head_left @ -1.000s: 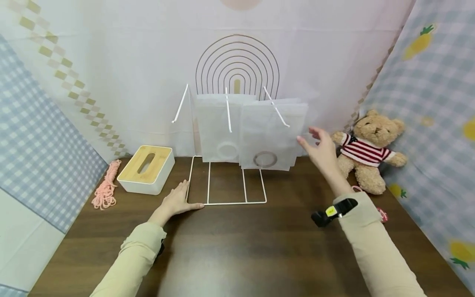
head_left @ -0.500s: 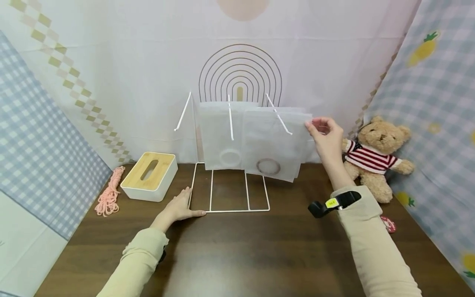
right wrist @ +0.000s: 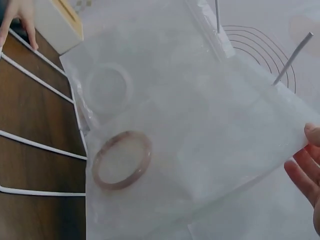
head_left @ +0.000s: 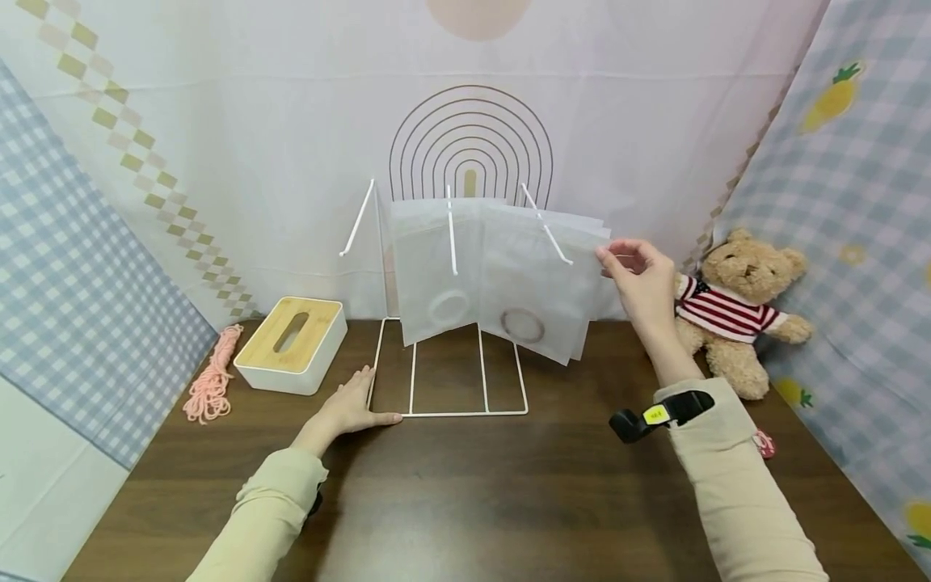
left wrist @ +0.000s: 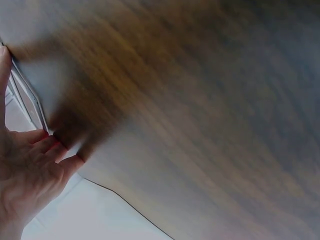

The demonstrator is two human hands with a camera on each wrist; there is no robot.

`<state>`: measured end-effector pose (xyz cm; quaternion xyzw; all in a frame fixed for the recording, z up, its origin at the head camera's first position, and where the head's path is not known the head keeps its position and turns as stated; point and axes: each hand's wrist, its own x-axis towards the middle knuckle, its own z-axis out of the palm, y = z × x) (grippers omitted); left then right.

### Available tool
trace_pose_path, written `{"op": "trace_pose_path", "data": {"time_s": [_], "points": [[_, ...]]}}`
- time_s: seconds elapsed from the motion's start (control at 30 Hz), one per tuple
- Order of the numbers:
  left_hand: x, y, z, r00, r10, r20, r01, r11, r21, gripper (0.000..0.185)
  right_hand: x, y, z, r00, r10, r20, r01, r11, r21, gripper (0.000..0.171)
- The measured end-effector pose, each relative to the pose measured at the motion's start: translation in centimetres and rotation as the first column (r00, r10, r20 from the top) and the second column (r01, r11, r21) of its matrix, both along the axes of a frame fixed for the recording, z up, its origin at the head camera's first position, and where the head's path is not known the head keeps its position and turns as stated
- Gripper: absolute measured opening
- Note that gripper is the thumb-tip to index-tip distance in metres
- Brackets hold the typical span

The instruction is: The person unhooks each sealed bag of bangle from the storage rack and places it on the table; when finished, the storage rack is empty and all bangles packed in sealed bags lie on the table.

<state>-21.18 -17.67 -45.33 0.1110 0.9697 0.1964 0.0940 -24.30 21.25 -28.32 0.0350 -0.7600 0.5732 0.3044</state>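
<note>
A white wire rack (head_left: 451,415) stands on the table, with frosted, translucent bags hanging in two overlapping groups from its arms. The front right bag (head_left: 553,279) has a brown bangle (right wrist: 146,162) inside; a whitish ring (right wrist: 128,86) shows through the left bag (head_left: 429,263). My right hand (head_left: 643,279) pinches the right bag's upper right edge between thumb and fingers. Lower edges of both bags slant. My left hand (head_left: 347,406) lies with fingers spread and straight against the front left corner of the rack's base. In the left wrist view, fingertips touch the tabletop.
Left of the rack stands a tissue box (head_left: 291,347) with a wooden lid, beside a bundle of pink cord (head_left: 212,376). A teddy bear (head_left: 742,283) in a striped shirt sits behind my right arm. Fabric walls (head_left: 276,145) enclose the dark wooden table (head_left: 465,501).
My right hand moved from just right of the bags onto the right bag's edge and grips it. Both bags have tilted, their lower edges now slanting. My left hand stays at the rack's corner.
</note>
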Motion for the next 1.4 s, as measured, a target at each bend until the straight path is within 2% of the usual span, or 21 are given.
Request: {"op": "trace_pose_path", "data": {"time_s": [0.17,0.27,0.47,0.67,0.9,1.13,1.27,1.4], "points": [[-0.1,0.0,-0.1,1.0,0.0,0.005,0.0,1.0,0.001,0.108,-0.2,0.2,-0.2,0.995,-0.084,-0.052,0.089,0.99,0.108,0.025],[-0.1,-0.1,-0.1,1.0,0.001,0.007,-0.001,1.0,-0.001,0.108,-0.3,0.1,-0.1,0.994,-0.085,-0.067,0.092,0.99,0.106,0.023],[-0.1,0.0,-0.1,1.0,0.002,0.013,-0.002,1.0,-0.002,0.108,-0.4,0.2,0.4,1.0,-0.007,-0.011,0.007,0.999,0.043,0.017],[-0.1,0.1,0.2,1.0,-0.001,0.007,0.001,1.0,0.011,0.107,0.1,0.7,1.3,0.997,0.075,0.016,-0.076,0.996,0.05,0.018],[0.0,0.0,0.0,1.0,0.005,0.019,-0.005,1.0,0.008,0.107,1.2,1.3,2.1,0.993,0.057,0.108,-0.071,0.989,0.13,0.018],[-0.1,0.0,-0.1,1.0,0.003,0.021,-0.003,1.0,0.005,0.108,2.6,2.2,2.4,0.989,0.064,0.133,-0.089,0.977,0.194,0.013],[-0.1,0.0,-0.1,1.0,-0.002,0.026,0.002,1.0,0.009,0.108,3.4,2.5,2.4,0.982,0.114,0.148,-0.134,0.982,0.133,0.001],[-0.1,0.0,-0.1,1.0,-0.01,0.028,0.01,1.0,0.004,0.109,4.3,2.7,2.8,0.979,0.141,0.148,-0.152,0.986,0.068,0.006]]}}
